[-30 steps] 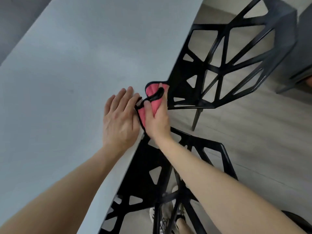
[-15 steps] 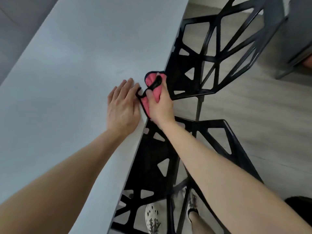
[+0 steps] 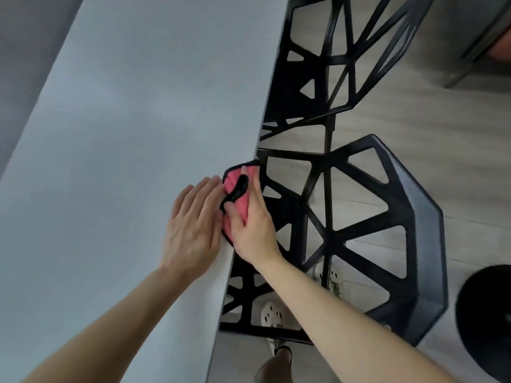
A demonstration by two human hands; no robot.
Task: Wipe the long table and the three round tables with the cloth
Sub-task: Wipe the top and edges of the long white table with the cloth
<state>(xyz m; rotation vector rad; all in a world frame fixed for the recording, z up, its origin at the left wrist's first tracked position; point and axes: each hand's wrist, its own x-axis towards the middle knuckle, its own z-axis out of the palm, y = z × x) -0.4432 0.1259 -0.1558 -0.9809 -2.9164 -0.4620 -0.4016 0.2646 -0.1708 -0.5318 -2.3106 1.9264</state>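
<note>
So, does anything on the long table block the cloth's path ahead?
Nothing visible does. The right hand presses the cloth on the edge of the long table; no object shows on the surface ahead. The black chair stands beside it.

Two black chairs with open, angular lattice shells stand along the right edge of the pale grey worktop (image 3: pixel 138 134). The near chair (image 3: pixel 387 230) has its seat partly pushed under that edge; the far chair (image 3: pixel 331 64) stands just beyond it, touching or nearly so. Under them runs a floor (image 3: pixel 456 175) of light grey planks with faint seams. A round black object (image 3: pixel 486 322) sits at the lower right, cut by the frame. A grey furniture piece (image 3: pixel 475 29) fills the upper right corner. The light is soft and even.
</note>
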